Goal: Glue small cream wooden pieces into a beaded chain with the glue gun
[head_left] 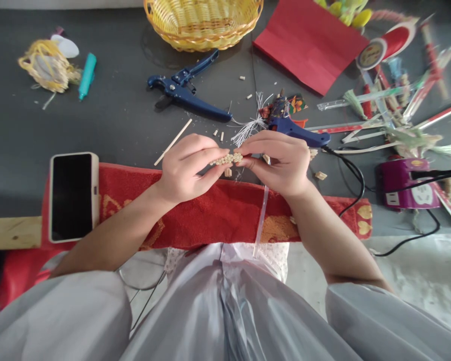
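Between the fingertips of my left hand (pixel 186 168) and my right hand (pixel 280 160) is a small cluster of cream stick pieces (pixel 229 159), their round cut ends facing me. Both hands pinch it, one at each end, over the red towel's far edge; the fingers hide its ends. A blue glue gun (pixel 300 133) lies just beyond my right hand, its nozzle end among white threads (pixel 250 129). Past my left hand are a thin wooden stick (pixel 173 142) and a blue hand cutter (pixel 195 95). Several short cut stick bits (pixel 222 136) are scattered nearby.
A red towel (pixel 195 215) runs along the table's front, with a phone (pixel 73 195) on its left. Behind are a yellow basket (pixel 206 47) and red paper (pixel 311 50). Thread spool (pixel 387 45), straws and a purple power socket (pixel 408 185) with black cables crowd the right.
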`<state>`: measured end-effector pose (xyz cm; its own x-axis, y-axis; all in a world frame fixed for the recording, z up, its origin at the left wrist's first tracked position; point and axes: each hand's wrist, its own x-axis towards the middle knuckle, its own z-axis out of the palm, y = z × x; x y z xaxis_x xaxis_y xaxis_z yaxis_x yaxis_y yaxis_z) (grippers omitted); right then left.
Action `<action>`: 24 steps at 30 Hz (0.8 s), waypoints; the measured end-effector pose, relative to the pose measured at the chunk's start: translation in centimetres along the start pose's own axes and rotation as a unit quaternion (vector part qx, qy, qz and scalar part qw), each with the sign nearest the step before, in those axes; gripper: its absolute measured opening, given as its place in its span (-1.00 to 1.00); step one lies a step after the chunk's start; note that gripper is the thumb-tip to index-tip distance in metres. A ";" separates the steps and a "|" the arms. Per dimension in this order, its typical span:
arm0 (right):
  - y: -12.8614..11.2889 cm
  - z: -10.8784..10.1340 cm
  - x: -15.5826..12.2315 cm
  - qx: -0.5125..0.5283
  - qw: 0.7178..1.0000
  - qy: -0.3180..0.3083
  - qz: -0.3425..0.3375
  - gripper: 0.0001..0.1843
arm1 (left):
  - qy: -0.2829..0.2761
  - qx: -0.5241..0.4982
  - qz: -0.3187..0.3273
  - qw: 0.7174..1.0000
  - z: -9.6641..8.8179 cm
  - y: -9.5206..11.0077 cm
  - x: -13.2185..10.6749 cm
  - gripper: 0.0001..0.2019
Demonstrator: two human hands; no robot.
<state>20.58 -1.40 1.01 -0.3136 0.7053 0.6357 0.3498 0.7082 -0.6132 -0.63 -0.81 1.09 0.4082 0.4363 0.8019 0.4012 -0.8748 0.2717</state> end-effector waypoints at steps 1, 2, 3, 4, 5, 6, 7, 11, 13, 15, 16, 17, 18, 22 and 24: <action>0.0 0.0 0.0 0.001 1.000 0.002 -0.005 -0.81 | 0.002 -0.002 0.002 1.000 0.0 0.0 0.0 -0.84; 0.0 0.1 0.0 0.002 1.000 0.004 -0.010 -0.82 | 0.003 -0.003 0.003 1.000 0.0 0.0 0.0 -0.84; 0.0 0.1 0.1 0.003 1.000 0.005 -0.014 -0.83 | 0.005 -0.005 0.003 1.000 0.1 0.0 0.0 -0.84; 0.0 0.1 0.1 0.004 1.000 0.006 -0.018 -0.83 | 0.005 -0.005 0.001 1.000 0.1 0.0 0.0 -0.85; 0.0 0.0 0.1 0.003 1.000 0.006 -0.021 -0.83 | 0.004 -0.005 -0.003 1.000 0.1 0.0 0.0 -0.85; 0.0 0.0 0.2 -0.001 1.000 0.005 -0.022 -0.83 | 0.000 -0.005 -0.009 1.000 0.1 -0.1 0.0 -0.86; -0.1 -0.1 0.2 -0.007 1.000 0.002 -0.022 -0.83 | -0.005 -0.004 -0.015 1.000 0.1 -0.1 0.0 -0.86; 0.0 -0.3 0.4 -0.025 1.000 -0.008 -0.009 -0.79 | -0.018 -0.001 -0.053 0.998 0.2 -0.4 0.0 -0.84; 0.1 -0.3 0.4 -0.014 1.000 -0.010 0.003 -0.77 | -0.023 -0.004 -0.064 0.998 0.3 -0.6 -0.1 -0.80; 0.3 -0.2 0.4 0.004 1.000 -0.008 0.015 -0.76 | -0.031 -0.005 -0.065 0.997 0.3 -0.7 -0.2 -0.78; 0.3 -0.1 0.4 0.013 1.000 -0.007 0.020 -0.77 | -0.035 -0.002 -0.066 0.997 0.3 -0.8 -0.2 -0.76; 0.4 0.0 0.4 0.020 0.999 -0.005 0.026 -0.78 | -0.040 0.004 -0.069 0.997 0.3 -0.9 -0.3 -0.74; 0.4 0.0 0.4 0.026 0.999 -0.005 0.032 -0.79 | -0.047 0.010 -0.075 0.996 0.3 -0.9 -0.3 -0.70; 0.5 0.1 0.3 0.048 0.997 0.001 0.056 -0.80 | -0.075 0.018 -0.104 0.992 0.2 -1.1 -0.4 -0.56; 0.6 0.1 0.3 0.062 0.997 0.010 0.053 -0.81 | -0.086 0.012 -0.113 0.990 0.1 -1.1 -0.4 -0.55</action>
<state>20.59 -0.75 0.72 -0.2619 0.7760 0.5738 0.2684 0.6297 -0.7290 -1.13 0.05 0.38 0.4378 0.6515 0.6196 0.5162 -0.7464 0.4201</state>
